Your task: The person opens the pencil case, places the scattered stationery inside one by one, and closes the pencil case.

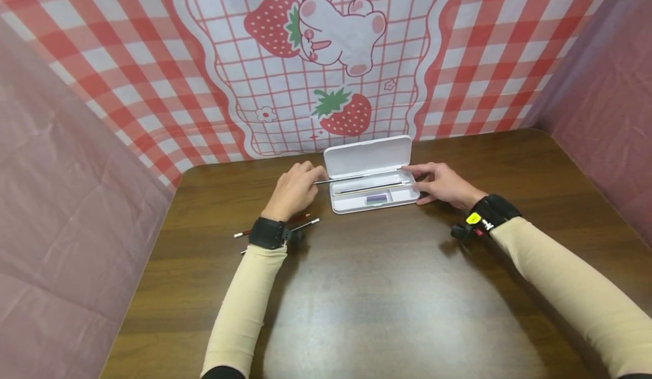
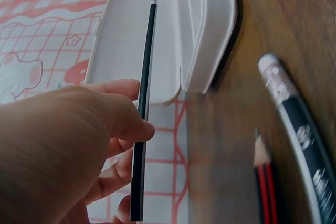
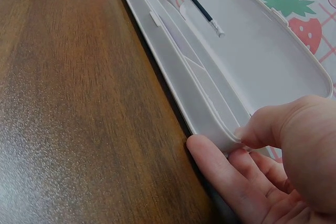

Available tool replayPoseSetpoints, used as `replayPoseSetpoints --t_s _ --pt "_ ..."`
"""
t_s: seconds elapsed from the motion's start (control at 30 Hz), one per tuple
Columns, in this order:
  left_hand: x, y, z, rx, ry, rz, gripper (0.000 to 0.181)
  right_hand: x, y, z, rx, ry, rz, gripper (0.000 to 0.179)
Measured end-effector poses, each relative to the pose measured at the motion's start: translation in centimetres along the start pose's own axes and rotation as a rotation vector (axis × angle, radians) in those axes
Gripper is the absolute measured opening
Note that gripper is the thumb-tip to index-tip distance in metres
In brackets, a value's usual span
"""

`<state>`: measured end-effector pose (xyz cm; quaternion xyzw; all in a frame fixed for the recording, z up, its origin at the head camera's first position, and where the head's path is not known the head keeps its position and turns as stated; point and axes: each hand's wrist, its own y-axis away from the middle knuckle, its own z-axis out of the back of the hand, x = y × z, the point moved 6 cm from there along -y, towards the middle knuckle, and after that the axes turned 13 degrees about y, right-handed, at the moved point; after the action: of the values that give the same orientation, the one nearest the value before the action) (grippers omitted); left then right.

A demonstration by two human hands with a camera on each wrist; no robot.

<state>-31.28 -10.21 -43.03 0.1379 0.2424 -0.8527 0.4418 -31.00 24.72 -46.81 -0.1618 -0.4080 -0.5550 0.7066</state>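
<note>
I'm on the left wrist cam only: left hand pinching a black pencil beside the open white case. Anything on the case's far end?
Observer: Yes. In the head and right wrist views, the right hand grips that end of the white case.
Operator: Copy. The tray floor's hidden from me. Anything lying in it?
Observer: At least one pencil, lying lengthwise in the tray in the head view; too small there to tell whether a second lies right against it.
</note>
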Motion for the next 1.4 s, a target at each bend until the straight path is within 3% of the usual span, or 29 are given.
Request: replayPoseSetpoints --t_s 0.03,0.13,0.17,0.27,0.57,0.77,0.87,1.0,1.13,1.23,1.3,1.4 --pt "-1.0 0.1 0.3 0.007 -0.011 0.003 0.033 0.0 0.0 0.0 0.0 0.002 0.0 0.06" --pt "-1.5 -0.2 -0.2 0.006 -0.038 -0.011 0.033 0.1 0.0 0.0 -0.001 -0.001 -0.001 0.06" --pt "-0.7 -0.4 -0.9 -0.001 -0.044 -0.021 0.032 0.1 0.0 0.0 -0.001 -0.001 -0.001 0.06" --pt "-1.6 -0.6 -1.0 0.017 -0.051 -0.007 0.033 0.1 -0.1 0.0 0.001 -0.001 0.003 0.06" --pt "-1.5 -2.0 -3.3 -0.018 -0.089 -0.013 0.037 0.0 -0.2 0.0 0.009 -0.002 -0.005 0.061" --pt "-3.5 -2.1 -3.1 -0.001 -0.061 0.027 0.032 0.0 -0.2 0.0 0.016 0.005 -0.007 0.061" --pt "-1.2 -3.0 -5.6 -0.025 -0.072 0.015 0.034 0.0 -0.2 0.0 0.016 0.005 -0.013 0.061" --pt "0.0 -3.9 -7.4 -0.027 -0.087 0.02 0.036 -0.2 -0.3 0.0 0.015 0.008 -0.013 0.062" --pt "-3.5 -3.3 -5.4 0.004 -0.073 0.055 0.036 -0.2 -0.3 0.0 0.013 0.011 -0.007 0.061" --pt "-4.6 -3.4 -5.0 0.023 -0.052 0.072 0.037 -0.1 -0.2 0.0 0.012 0.01 -0.012 0.061" --pt "-4.6 -3.6 -5.4 0.037 -0.053 0.082 0.036 0.0 -0.1 0.0 0.012 0.012 -0.009 0.061" --pt "-2.8 -4.5 -7.5 0.035 -0.061 0.079 0.039 0.1 0.0 0.0 0.009 0.008 -0.009 0.061"
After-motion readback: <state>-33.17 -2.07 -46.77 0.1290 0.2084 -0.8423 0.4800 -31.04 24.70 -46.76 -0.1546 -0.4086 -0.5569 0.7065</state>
